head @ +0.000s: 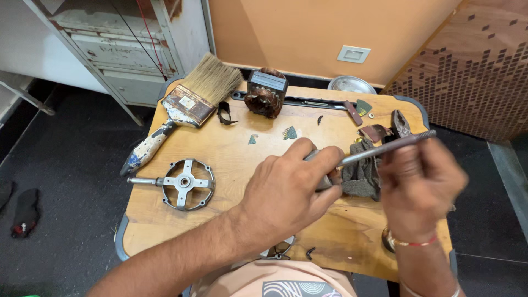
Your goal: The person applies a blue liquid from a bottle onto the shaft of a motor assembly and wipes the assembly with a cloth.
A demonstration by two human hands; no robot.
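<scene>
Left hand: the left hand [289,190] is curled, thumb and forefinger pinched on the near end of the rod [385,147], above the table's middle.
Right hand: the right hand [419,184] is blurred, fingers folded around the rod's far part near the right edge; how tight the grip is cannot be told.
Rod: long, grey, tilted up toward the right, held off the table [165,220] between both hands.
Cloth: a dark cloth [362,177] lies just under the rod, between the hands.
Brush: a wide brush [187,104] lies at the far left corner.
Wheel: a spoked metal wheel [184,183] sits by the left edge.
Coil: a wound coil [266,92] stands at the far edge.
Pliers: pliers [400,124] lie near the far right corner.
</scene>
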